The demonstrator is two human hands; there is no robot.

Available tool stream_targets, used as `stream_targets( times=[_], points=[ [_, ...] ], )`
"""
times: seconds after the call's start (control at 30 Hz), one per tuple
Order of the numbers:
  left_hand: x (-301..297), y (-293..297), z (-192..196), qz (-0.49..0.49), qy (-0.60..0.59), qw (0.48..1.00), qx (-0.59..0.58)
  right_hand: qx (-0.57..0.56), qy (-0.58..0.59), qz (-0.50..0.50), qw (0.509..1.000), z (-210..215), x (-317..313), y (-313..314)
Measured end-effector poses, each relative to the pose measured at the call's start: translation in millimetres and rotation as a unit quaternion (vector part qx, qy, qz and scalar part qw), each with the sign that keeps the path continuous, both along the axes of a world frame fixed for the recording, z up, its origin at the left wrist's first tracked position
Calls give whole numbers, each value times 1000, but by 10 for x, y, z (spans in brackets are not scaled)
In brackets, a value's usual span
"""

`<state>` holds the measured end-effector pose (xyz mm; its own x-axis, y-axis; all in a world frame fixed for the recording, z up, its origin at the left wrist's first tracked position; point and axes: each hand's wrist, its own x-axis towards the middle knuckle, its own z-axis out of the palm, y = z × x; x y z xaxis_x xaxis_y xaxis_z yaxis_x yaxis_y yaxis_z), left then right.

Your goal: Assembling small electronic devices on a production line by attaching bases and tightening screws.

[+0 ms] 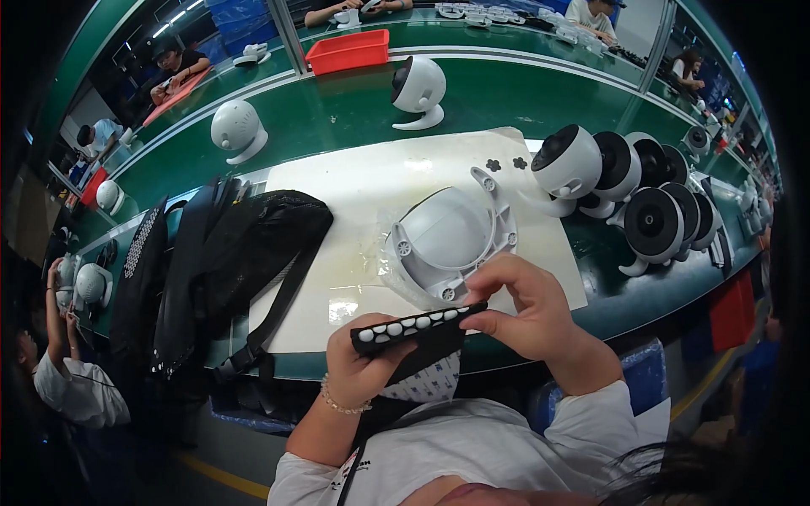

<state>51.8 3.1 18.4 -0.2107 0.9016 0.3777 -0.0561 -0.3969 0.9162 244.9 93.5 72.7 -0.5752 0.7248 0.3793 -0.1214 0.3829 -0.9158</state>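
My left hand (361, 361) is closed round one end of a black sheet (408, 327) with rows of white rounded spots. At its other end, my right hand (527, 312) pinches the corner between thumb and bent fingers. Just beyond my hands, a white domed housing (447, 226) with a curved white stand frame (504, 221) lies on clear plastic film. A cream board (346, 211) is under them. Two small black flower-shaped pieces (507, 164) lie near the board's far right corner.
Several white round devices with black fronts (654, 223) crowd the right side. Two more white devices (419, 84) (237, 128) stand farther back. A black bag (253, 236) lies left, a red tray (348, 52) at the back. Other people (80, 379) work around the green benches.
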Motion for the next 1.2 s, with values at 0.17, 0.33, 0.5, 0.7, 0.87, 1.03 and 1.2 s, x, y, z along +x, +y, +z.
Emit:
stream_targets(
  times=[0.17, 0.33, 0.5, 0.7, 0.87, 1.03, 1.2],
  points=[
    [-13, -12, -45, 53, 43, 998, -11, 102, -38, 7, 994, 20, 65, 85],
    [88, 26, 46, 42, -68, 997, -18, 378, -24, -78, 922, -18, 30, 136],
    [28, -24, -33, 47, 15, 998, -30, 298, -25, -34, 954, -51, -8, 98],
    [18, -29, -48, 44, 28, 998, -39, 353, 5, -55, 934, -122, -40, 73],
    [80, -8, 15, 59, -34, 997, -39, 399, 81, -39, 912, -159, -127, 74],
    [57, -35, 5, 42, 38, 998, -33, 400, 91, -44, 911, -241, -144, 33],
    [104, -39, -10, 24, -22, 998, -57, 455, 66, -14, 888, -217, -109, 23]
  ],
)
